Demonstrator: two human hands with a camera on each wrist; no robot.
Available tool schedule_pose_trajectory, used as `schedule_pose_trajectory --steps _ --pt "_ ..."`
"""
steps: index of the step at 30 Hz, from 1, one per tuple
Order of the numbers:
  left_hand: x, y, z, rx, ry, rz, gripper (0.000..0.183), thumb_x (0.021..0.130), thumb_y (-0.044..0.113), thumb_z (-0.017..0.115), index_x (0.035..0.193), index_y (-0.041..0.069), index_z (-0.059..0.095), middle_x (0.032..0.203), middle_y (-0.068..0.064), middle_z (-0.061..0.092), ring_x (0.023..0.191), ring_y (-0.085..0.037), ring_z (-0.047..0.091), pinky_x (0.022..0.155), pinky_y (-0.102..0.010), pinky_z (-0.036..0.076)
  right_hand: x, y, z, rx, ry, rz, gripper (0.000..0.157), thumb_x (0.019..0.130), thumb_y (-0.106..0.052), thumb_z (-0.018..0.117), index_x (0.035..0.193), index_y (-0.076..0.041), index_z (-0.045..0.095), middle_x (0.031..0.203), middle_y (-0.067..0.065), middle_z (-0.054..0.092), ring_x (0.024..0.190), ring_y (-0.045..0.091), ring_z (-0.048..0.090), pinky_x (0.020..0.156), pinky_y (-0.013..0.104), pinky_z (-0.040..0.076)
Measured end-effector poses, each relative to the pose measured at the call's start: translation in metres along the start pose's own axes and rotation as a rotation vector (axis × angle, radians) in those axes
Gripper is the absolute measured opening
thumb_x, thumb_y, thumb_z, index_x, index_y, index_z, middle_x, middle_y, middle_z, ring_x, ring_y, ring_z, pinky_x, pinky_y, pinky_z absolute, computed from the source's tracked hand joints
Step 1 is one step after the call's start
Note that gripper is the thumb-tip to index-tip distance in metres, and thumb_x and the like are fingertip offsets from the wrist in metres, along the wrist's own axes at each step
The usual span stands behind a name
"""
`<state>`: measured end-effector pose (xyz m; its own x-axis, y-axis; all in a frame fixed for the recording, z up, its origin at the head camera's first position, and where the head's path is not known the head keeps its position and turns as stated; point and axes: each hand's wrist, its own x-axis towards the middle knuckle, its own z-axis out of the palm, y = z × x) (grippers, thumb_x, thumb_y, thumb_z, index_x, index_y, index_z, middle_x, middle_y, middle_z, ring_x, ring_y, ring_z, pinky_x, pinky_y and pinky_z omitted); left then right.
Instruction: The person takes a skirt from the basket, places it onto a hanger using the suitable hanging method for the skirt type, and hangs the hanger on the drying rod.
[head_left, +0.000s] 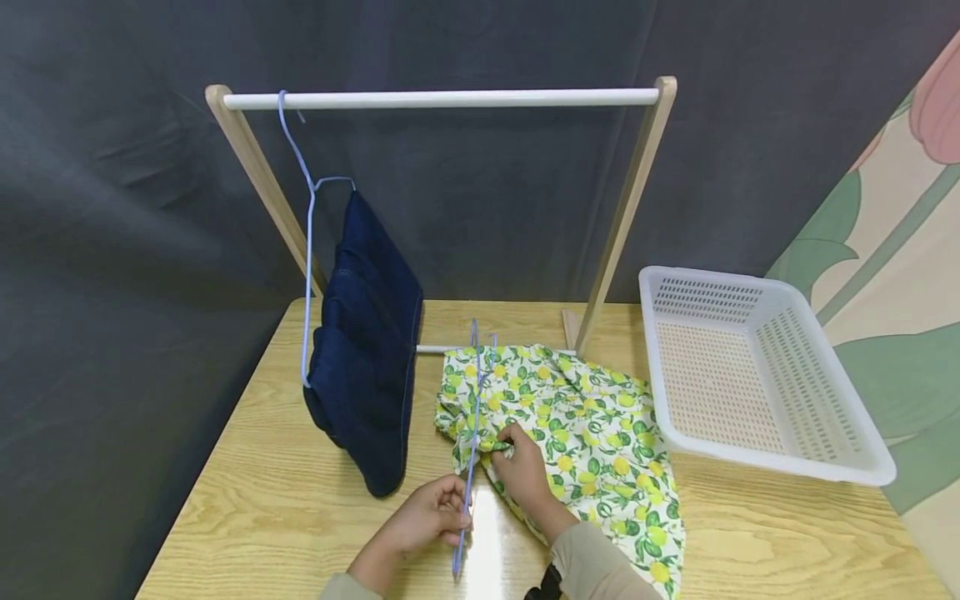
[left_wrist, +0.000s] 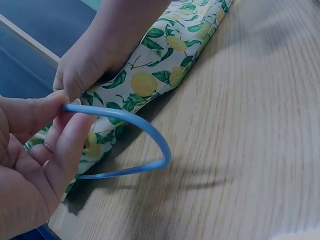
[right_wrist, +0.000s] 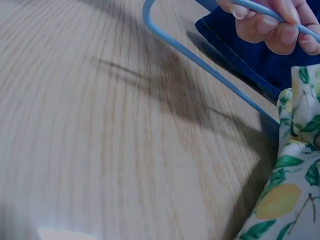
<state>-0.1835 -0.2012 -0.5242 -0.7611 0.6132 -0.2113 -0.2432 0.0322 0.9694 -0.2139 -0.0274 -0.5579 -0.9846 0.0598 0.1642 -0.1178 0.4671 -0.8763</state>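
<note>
My left hand (head_left: pixel 426 515) pinches a blue wire clothes hanger (head_left: pixel 475 425) near its lower end, thumb against fingertips. The hanger's rounded corner (left_wrist: pixel 164 142) sticks out past those fingers in the left wrist view. A lemon-print cloth garment (head_left: pixel 600 454), white with yellow fruit and green leaves, lies on the table to the right, and the hanger overlaps its left part. With curled fingers my right hand (head_left: pixel 527 477) grips a fold of this garment beside the hanger. In the right wrist view the hanger (right_wrist: pixel 202 65) runs behind the folded edge of the cloth.
A rack with a white rail (head_left: pixel 450 99) and wooden legs stands at the back of the table (head_left: pixel 247 483). Dark blue denim (head_left: pixel 367 350) hangs at its left from another blue hanger (head_left: pixel 309 250). On the right sits a white perforated plastic basket (head_left: pixel 840 392).
</note>
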Motion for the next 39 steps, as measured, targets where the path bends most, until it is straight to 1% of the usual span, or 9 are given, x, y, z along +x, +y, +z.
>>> schedule_pose_trajectory --steps 2,4,6,8,13,19,26,32,39 --pt "0.0 -0.001 0.001 0.005 0.003 -0.004 0.017 0.075 -0.009 0.054 0.089 -0.011 0.044 0.071 -0.004 0.048 0.063 -0.013 0.052 0.05 -0.021 0.045 -0.001 0.002 -0.001 -0.01 -0.037 0.016 0.015 0.077 0.003 0.053 0.091 -0.004 0.051 0.099 0.015 0.055 0.048 0.01 0.042 0.049 0.028 0.042" --pt "0.001 -0.002 0.001 0.017 0.006 -0.005 0.017 0.075 -0.009 0.054 0.089 -0.011 0.044 0.071 -0.003 0.048 0.062 -0.013 0.052 0.05 -0.021 0.045 -0.002 0.004 -0.002 -0.025 -0.065 0.043 0.013 0.079 -0.002 0.056 0.091 -0.006 0.052 0.101 0.014 0.055 0.065 0.018 0.053 0.061 0.033 0.046" --pt "0.0 -0.003 0.001 0.025 0.012 -0.006 0.019 0.074 -0.008 0.054 0.089 -0.012 0.044 0.07 -0.003 0.048 0.062 -0.013 0.051 0.05 -0.021 0.045 -0.003 0.007 -0.004 -0.026 -0.092 0.069 0.012 0.079 -0.008 0.058 0.09 -0.008 0.054 0.101 0.011 0.055 0.081 0.025 0.054 0.069 0.038 0.045" --pt "0.001 -0.003 0.001 0.031 0.015 -0.008 0.02 0.074 -0.008 0.055 0.09 -0.014 0.043 0.07 -0.003 0.048 0.062 -0.013 0.051 0.05 -0.021 0.045 -0.004 0.008 -0.007 -0.019 -0.112 0.089 0.013 0.078 -0.012 0.061 0.088 -0.008 0.054 0.092 0.007 0.056 0.09 0.025 0.051 0.074 0.038 0.043" --pt "0.001 -0.005 0.002 0.052 0.024 -0.016 0.023 0.074 -0.006 0.055 0.091 -0.016 0.042 0.069 -0.002 0.048 0.062 -0.013 0.051 0.05 -0.022 0.045 -0.003 0.01 -0.015 0.074 -0.174 0.132 0.017 0.077 -0.013 0.062 0.089 -0.003 0.054 0.078 0.004 0.05 0.067 0.016 0.044 0.058 0.029 0.04" --pt "0.002 -0.007 0.002 0.076 0.023 -0.022 0.023 0.075 -0.005 0.055 0.091 -0.015 0.043 0.068 -0.002 0.049 0.061 -0.013 0.052 0.051 -0.024 0.045 -0.001 0.005 -0.023 0.205 -0.219 0.167 0.021 0.08 -0.013 0.061 0.093 0.002 0.052 0.082 0.007 0.052 0.071 0.015 0.049 0.061 0.027 0.044" --pt "0.003 -0.007 0.004 0.098 0.038 -0.04 0.016 0.073 -0.009 0.052 0.087 -0.01 0.047 0.068 -0.002 0.047 0.059 -0.012 0.048 0.049 -0.024 0.044 0.003 -0.004 -0.03 0.247 -0.177 0.138 0.019 0.083 -0.009 0.055 0.095 0.006 0.051 0.086 0.01 0.052 0.075 0.018 0.049 0.065 0.032 0.044" --pt "0.004 -0.009 0.005 0.083 0.04 -0.065 0.014 0.075 -0.009 0.053 0.088 -0.01 0.047 0.067 -0.002 0.045 0.056 -0.011 0.046 0.047 -0.021 0.042 0.01 -0.012 -0.033 0.345 -0.158 0.152 0.025 0.083 -0.011 0.057 0.099 0.007 0.05 0.088 0.009 0.053 0.078 0.017 0.051 0.071 0.04 0.044" --pt "0.008 -0.015 0.006 0.142 0.053 -0.059 0.014 0.075 -0.007 0.055 0.088 -0.009 0.049 0.065 -0.001 0.045 0.054 -0.011 0.045 0.047 -0.022 0.043 0.016 -0.028 -0.035 0.441 -0.129 0.142 0.028 0.084 -0.009 0.055 0.106 0.005 0.046 0.092 0.014 0.053 0.082 0.02 0.052 0.075 0.042 0.044"
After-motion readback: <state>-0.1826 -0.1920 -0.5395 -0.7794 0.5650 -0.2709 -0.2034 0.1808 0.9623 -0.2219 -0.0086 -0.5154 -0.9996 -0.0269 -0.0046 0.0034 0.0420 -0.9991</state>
